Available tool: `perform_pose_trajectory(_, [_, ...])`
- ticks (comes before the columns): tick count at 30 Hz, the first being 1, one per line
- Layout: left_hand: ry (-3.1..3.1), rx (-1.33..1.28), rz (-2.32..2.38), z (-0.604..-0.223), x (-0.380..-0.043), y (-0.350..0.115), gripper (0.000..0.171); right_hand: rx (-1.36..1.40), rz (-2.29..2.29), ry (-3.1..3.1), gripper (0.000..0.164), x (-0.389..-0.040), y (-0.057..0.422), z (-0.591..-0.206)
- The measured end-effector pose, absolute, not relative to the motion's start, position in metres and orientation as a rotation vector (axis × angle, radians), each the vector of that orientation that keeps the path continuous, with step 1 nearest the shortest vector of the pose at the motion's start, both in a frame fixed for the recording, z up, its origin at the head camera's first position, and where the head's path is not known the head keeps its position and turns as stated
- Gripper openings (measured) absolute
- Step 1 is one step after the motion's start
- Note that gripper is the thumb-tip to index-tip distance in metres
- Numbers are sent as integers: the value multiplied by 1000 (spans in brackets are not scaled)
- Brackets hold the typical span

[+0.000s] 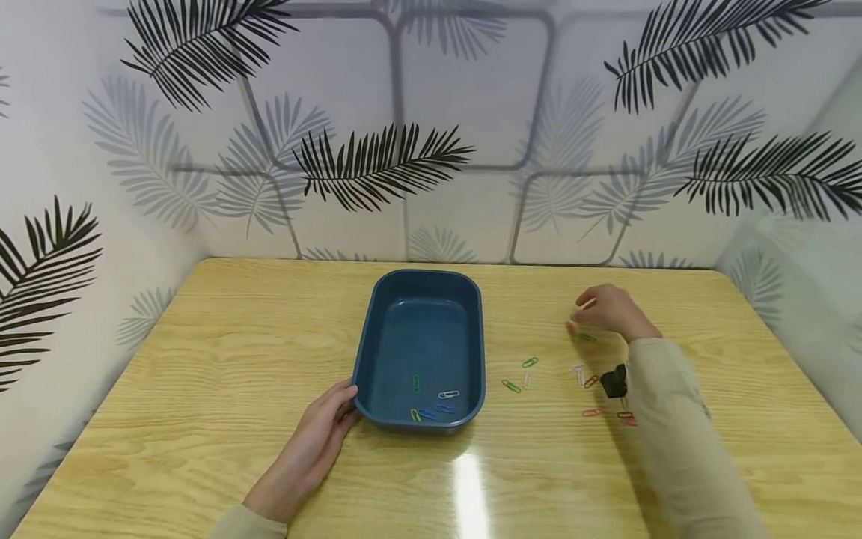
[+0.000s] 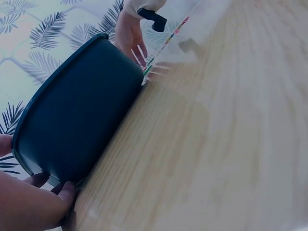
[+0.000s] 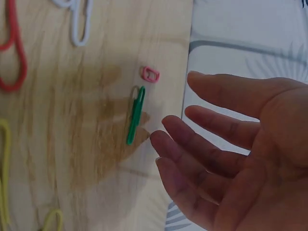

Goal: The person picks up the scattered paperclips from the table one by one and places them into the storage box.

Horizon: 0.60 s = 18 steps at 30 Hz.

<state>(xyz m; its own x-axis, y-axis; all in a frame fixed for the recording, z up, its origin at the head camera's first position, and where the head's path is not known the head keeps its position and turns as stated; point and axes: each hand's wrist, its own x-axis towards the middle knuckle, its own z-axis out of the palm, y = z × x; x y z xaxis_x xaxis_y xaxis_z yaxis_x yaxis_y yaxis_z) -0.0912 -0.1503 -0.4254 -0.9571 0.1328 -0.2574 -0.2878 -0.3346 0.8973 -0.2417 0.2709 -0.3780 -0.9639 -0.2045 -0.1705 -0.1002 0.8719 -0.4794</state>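
Observation:
A dark blue rectangular tray stands on the table, with several paper clips inside near its front end, among them a white clip and a green clip. My left hand grips the tray's near left corner, its fingers low against the outer wall in the left wrist view. At the right, my right hand hovers with fingers loosely bent and nothing in its palm. Just beyond its fingertips are a green paper clip and a small red paper clip.
More loose paper clips, including a green clip and a red clip, lie between the tray and my right forearm. A black device sits at the right sleeve. A leaf-patterned backdrop borders the wooden table.

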Motion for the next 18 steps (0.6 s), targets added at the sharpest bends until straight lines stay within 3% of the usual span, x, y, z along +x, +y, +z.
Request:
perform_pose_trajectory(14, [1640, -170, 2366, -428, -89, -151, 48, -151, -592, 2701, 37, -254, 272, -384])
perform_pose_trajectory(18, [1637, -168, 2371, -427, -90, -151, 48, -142, -549, 2697, 27, -255, 269, -387])
